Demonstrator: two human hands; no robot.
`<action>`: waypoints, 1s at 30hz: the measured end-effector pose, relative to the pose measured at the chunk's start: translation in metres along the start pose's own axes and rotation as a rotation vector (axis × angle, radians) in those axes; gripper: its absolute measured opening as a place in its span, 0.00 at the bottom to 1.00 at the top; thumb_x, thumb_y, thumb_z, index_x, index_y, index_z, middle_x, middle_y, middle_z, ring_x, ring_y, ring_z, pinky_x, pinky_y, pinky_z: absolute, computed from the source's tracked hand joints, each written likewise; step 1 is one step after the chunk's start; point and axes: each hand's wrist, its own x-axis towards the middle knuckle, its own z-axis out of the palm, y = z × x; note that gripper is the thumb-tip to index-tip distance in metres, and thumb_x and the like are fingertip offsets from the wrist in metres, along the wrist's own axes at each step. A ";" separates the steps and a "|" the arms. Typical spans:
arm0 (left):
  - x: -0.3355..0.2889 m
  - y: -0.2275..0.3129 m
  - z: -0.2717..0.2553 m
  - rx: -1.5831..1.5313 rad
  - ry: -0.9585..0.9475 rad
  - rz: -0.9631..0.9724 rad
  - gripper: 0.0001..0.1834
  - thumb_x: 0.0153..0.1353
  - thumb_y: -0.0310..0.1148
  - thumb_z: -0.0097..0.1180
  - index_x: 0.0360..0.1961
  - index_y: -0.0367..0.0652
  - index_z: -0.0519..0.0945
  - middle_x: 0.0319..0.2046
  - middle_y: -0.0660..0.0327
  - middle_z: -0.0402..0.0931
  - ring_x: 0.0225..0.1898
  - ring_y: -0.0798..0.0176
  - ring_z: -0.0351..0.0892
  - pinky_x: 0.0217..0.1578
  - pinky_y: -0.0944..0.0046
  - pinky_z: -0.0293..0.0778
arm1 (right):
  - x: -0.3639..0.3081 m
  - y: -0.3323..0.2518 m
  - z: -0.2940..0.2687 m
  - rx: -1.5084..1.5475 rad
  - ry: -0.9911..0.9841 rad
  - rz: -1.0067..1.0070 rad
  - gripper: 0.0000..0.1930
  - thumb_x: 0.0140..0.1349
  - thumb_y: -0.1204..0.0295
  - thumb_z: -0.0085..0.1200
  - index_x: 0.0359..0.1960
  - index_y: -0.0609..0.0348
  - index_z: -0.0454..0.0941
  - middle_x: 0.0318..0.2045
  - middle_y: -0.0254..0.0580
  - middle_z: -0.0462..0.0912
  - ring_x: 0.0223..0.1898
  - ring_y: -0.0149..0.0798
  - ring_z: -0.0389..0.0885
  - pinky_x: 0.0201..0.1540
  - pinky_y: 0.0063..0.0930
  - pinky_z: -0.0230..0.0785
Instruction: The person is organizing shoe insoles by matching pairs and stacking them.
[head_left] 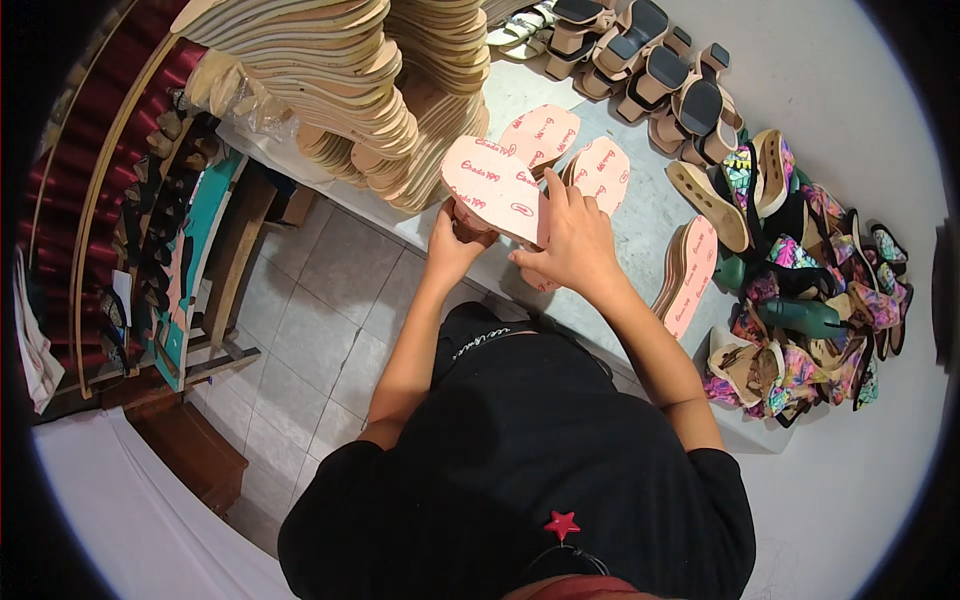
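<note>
- Pale worktable (646, 215) against a white wall (850, 110); tall tan insole stacks (340, 80) far left, patterned sandals (878, 305) right.
- Pink insole stack (493, 190) sits in both hands, over the table's near side.
- Left hand (455, 248): fingers wrapped round its near-left edge.
- Right hand (580, 235): thumb and fingers straddle the right edge, gripping; pressure can't be told.
- Probably light, bendy, not fragile; layers could slip. Best pinched across both edges.
</note>
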 end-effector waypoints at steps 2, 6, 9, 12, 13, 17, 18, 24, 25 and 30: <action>-0.003 0.005 0.001 0.011 0.007 0.000 0.42 0.40 0.31 0.67 0.56 0.32 0.58 0.49 0.48 0.67 0.51 0.57 0.69 0.48 0.60 0.68 | -0.005 -0.001 -0.004 -0.012 0.017 0.003 0.52 0.28 0.54 0.68 0.56 0.67 0.58 0.37 0.54 0.72 0.40 0.53 0.72 0.41 0.43 0.65; -0.015 0.011 -0.009 0.633 0.005 0.092 0.48 0.37 0.35 0.68 0.58 0.30 0.54 0.50 0.41 0.64 0.53 0.48 0.66 0.51 0.56 0.65 | -0.015 0.006 -0.014 0.144 0.143 0.025 0.46 0.36 0.54 0.65 0.56 0.66 0.58 0.45 0.57 0.69 0.46 0.53 0.68 0.49 0.41 0.61; -0.039 0.052 -0.016 0.853 -0.049 0.043 0.43 0.39 0.36 0.67 0.55 0.29 0.60 0.50 0.42 0.65 0.51 0.45 0.66 0.50 0.56 0.64 | -0.024 0.051 -0.012 0.315 0.429 0.101 0.42 0.41 0.55 0.62 0.55 0.67 0.59 0.46 0.57 0.67 0.49 0.53 0.65 0.52 0.42 0.57; -0.040 0.100 -0.021 0.850 -0.156 -0.076 0.31 0.43 0.37 0.64 0.47 0.31 0.69 0.42 0.47 0.72 0.43 0.51 0.72 0.43 0.58 0.67 | -0.047 0.111 -0.014 0.247 0.687 0.420 0.38 0.48 0.56 0.59 0.54 0.68 0.59 0.50 0.58 0.64 0.54 0.53 0.60 0.57 0.41 0.51; -0.039 0.114 -0.019 0.771 -0.209 -0.151 0.25 0.46 0.37 0.62 0.43 0.33 0.74 0.36 0.50 0.76 0.37 0.55 0.75 0.37 0.60 0.69 | -0.061 0.139 -0.008 0.140 0.679 0.560 0.40 0.46 0.55 0.60 0.55 0.68 0.57 0.51 0.59 0.63 0.55 0.54 0.60 0.57 0.42 0.52; -0.031 0.146 0.002 0.528 -0.268 0.050 0.16 0.51 0.35 0.58 0.39 0.35 0.76 0.28 0.58 0.77 0.29 0.66 0.74 0.30 0.70 0.67 | -0.099 0.196 0.016 -0.028 0.321 1.263 0.48 0.38 0.54 0.65 0.57 0.67 0.53 0.51 0.62 0.64 0.55 0.56 0.61 0.54 0.43 0.58; -0.029 0.149 0.012 0.528 -0.283 0.059 0.16 0.51 0.35 0.58 0.39 0.35 0.76 0.28 0.58 0.77 0.29 0.66 0.74 0.30 0.70 0.67 | -0.106 0.203 0.025 -0.027 0.329 1.278 0.48 0.38 0.54 0.65 0.57 0.67 0.53 0.51 0.62 0.64 0.55 0.56 0.61 0.54 0.43 0.58; -0.030 0.165 0.092 0.094 -0.437 0.224 0.15 0.51 0.32 0.58 0.38 0.34 0.75 0.29 0.56 0.75 0.27 0.64 0.73 0.32 0.67 0.70 | -0.114 0.219 0.053 0.043 0.253 1.300 0.50 0.38 0.66 0.64 0.60 0.65 0.43 0.47 0.66 0.67 0.46 0.59 0.73 0.47 0.44 0.68; -0.030 0.159 0.105 0.090 -0.501 0.265 0.16 0.51 0.34 0.58 0.38 0.35 0.75 0.29 0.56 0.75 0.27 0.65 0.72 0.31 0.68 0.69 | -0.111 0.216 0.052 0.046 0.260 1.313 0.50 0.38 0.66 0.64 0.60 0.65 0.43 0.47 0.66 0.67 0.46 0.59 0.73 0.47 0.44 0.68; -0.036 0.131 0.174 0.115 -0.815 0.160 0.17 0.54 0.38 0.56 0.41 0.39 0.76 0.33 0.61 0.75 0.34 0.70 0.72 0.33 0.70 0.68 | -0.112 0.224 0.048 0.067 0.140 1.330 0.52 0.39 0.72 0.62 0.62 0.66 0.36 0.44 0.68 0.69 0.42 0.55 0.76 0.44 0.38 0.71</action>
